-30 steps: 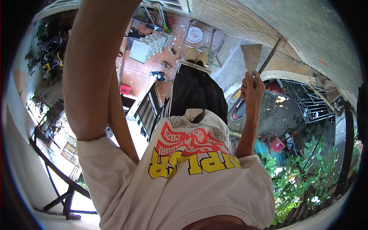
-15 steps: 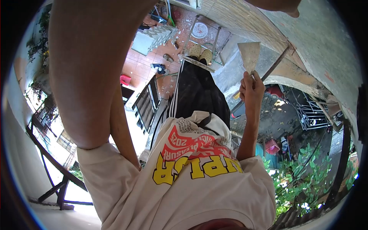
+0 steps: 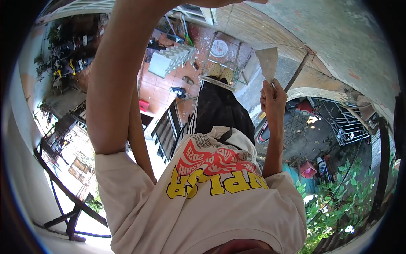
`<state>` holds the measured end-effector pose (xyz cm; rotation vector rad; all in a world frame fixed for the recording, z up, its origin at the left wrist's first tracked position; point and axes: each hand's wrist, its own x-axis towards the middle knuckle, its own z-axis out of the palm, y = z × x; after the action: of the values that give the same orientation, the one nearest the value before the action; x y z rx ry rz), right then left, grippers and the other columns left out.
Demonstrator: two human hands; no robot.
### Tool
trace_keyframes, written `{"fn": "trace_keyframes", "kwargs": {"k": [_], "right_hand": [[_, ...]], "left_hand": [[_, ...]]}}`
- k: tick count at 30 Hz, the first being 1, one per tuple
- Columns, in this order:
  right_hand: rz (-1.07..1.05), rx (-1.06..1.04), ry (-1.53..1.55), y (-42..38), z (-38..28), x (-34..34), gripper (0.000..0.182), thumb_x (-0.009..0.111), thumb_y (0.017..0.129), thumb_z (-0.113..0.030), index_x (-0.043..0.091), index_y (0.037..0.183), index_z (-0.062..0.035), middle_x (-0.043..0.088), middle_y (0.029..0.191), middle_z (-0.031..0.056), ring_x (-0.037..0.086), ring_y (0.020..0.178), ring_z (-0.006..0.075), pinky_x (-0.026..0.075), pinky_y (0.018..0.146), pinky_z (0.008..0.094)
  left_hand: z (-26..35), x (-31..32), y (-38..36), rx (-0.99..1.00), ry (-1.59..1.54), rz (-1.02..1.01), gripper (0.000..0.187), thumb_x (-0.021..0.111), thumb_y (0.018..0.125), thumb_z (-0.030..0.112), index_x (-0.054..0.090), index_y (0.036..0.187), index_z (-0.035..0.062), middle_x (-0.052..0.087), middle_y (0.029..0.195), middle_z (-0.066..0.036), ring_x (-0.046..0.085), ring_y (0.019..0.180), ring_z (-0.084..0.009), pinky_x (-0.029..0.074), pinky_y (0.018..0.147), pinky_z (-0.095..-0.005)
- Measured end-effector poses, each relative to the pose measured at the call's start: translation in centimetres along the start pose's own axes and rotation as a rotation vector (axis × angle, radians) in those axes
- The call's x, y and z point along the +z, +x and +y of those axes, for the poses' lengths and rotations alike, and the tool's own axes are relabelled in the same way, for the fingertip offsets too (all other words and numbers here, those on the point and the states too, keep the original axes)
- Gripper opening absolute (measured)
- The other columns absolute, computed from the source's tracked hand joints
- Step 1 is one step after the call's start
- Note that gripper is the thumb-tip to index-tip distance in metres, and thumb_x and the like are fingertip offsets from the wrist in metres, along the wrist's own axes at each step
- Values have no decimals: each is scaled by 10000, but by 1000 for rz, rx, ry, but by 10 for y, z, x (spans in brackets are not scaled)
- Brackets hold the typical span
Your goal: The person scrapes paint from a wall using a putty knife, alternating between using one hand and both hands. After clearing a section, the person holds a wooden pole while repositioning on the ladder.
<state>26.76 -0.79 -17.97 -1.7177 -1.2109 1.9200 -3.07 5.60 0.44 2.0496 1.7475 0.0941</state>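
Observation:
In my right hand (image 3: pixel 274 100) is a putty knife (image 3: pixel 267 63), gripped by its handle with the broad, dull blade pointing up. The fingers wrap round the handle and hide most of it. My left arm (image 3: pixel 116 80) is raised high across the left side. Only the lower edge of my left hand (image 3: pixel 211 2) shows at the top border, so its fingers and anything in them are out of sight. Beyond the blade is the pale, patchy wall (image 3: pixel 338 46). My feet, in beige clogs (image 3: pixel 220 73), stand on a narrow board (image 3: pixel 216 83) high above the ground.
Below lie a tiled floor (image 3: pixel 163 89) with debris, a round white lid (image 3: pixel 219 48) and a folded grey-white panel (image 3: pixel 171 61). A dark pole (image 3: pixel 297 72) slants beside my right hand. Metal racks (image 3: pixel 347 122) and a leafy plant (image 3: pixel 338 199) are at right, a dark railing (image 3: pixel 72 186) at left.
My left hand has moved left and up, mostly out of view, and the left arm looks smaller. The putty knife and right hand have shifted slightly left. The view has tilted a little.

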Motion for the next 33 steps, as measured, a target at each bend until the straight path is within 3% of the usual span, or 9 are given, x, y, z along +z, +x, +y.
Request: {"fn": "trace_keyframes", "kwargs": {"k": [3, 6, 10, 13, 14, 19, 24, 33], "right_hand": [[23, -34, 15, -4, -4, -4, 209, 603, 980, -219, 598, 1012, -12, 445, 637, -59, 359, 493, -3, 251, 399, 193], [58, -47, 26, -13, -13, -4, 231, 604, 980, -222, 608, 1059, -5, 441, 626, -63, 363, 491, -2, 258, 402, 197], [75, -95, 28, -23, -15, -7, 262, 602, 980, -224, 610, 1109, 5, 442, 636, -61, 368, 490, 2, 263, 403, 203], [91, -110, 48, -35, -20, -7, 262, 601, 982, -220, 608, 1120, 2, 450, 642, -60, 368, 488, 3, 265, 402, 202], [97, -122, 55, -39, -21, -6, 256, 599, 983, -218, 604, 1122, -4, 447, 640, -64, 366, 483, 2, 262, 398, 201], [118, -169, 145, -54, -15, -11, 233, 595, 987, -219, 595, 1134, -38, 419, 626, -76, 349, 476, -5, 241, 387, 193], [176, -173, 199, -66, -6, -14, 180, 573, 998, -211, 596, 1109, -71, 383, 610, -86, 318, 463, -10, 217, 379, 193], [166, -212, 245, -78, -7, -9, 118, 567, 1001, -205, 589, 1035, -94, 370, 605, -88, 303, 456, -17, 198, 373, 187]], "left_hand": [[-8, -4, 19, -59, -40, -110, 475, 507, 1017, 366, 509, 1331, 10, 635, 1159, -242, 608, 1104, -369, 473, 957, -456], [-23, 14, 19, 56, -51, -15, 483, 508, 1015, 390, 502, 1341, 34, 626, 1177, -249, 584, 1140, -382, 467, 960, -466], [-25, 16, 21, 51, -62, -11, 506, 512, 1009, 421, 486, 1362, 59, 614, 1215, -254, 575, 1153, -394, 452, 983, -473], [-30, 24, 26, 108, 51, 64, 485, 516, 1006, 422, 508, 1364, 95, 664, 1169, -181, 632, 1064, -362, 475, 949, -451], [-40, 29, 29, 191, 45, 85, 501, 506, 1002, 450, 511, 1358, 98, 646, 1194, -200, 600, 1107, -382, 445, 981, -467], [-25, 17, 20, 86, -46, 37, 486, 522, 990, 464, 513, 1340, 127, 654, 1114, -214, 594, 1108, -374, 456, 955, -465], [-27, 18, 18, 107, -78, 38, 454, 535, 994, 422, 502, 1345, 136, 658, 1113, -195, 591, 1123, -341, 469, 941, -448], [-25, 16, 18, 99, -116, -7, 483, 565, 978, 402, 508, 1340, 88, 697, 1041, -203, 630, 1063, -367, 487, 918, -460]]}}
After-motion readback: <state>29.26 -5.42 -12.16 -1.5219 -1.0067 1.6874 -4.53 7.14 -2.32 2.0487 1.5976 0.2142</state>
